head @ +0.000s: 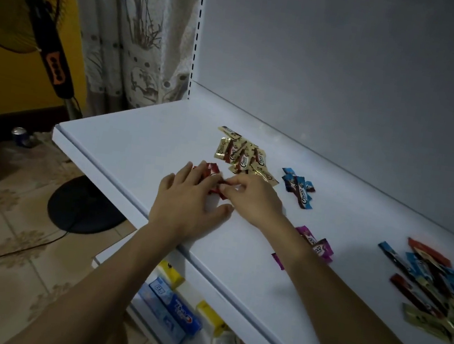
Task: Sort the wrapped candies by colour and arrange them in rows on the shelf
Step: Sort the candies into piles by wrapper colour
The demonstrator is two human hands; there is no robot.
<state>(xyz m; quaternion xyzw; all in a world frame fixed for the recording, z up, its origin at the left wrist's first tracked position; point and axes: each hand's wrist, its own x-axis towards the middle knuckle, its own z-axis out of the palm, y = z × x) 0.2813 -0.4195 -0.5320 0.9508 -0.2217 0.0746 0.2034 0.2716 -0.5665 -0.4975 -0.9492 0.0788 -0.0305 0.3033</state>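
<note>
On the white shelf [126, 135], towards its near left part, a small cluster of red candies [211, 169] is partly covered by the left hand [187, 204], whose fingers are laid flat and slightly spread over the wrappers. The right end of that cluster is pinched between the curled fingertips of the right hand [256, 201]. Just beyond the hands a heap of gold candies [239, 156] is seen, and to its right a smaller group of blue candies [299, 187]. Purple candies [318, 246] are partly hidden behind the right forearm. At the right edge an unsorted pile [432, 288] of mixed wrappers is heaped. Boxed goods [173, 309] are stored on the shelf below.
</note>
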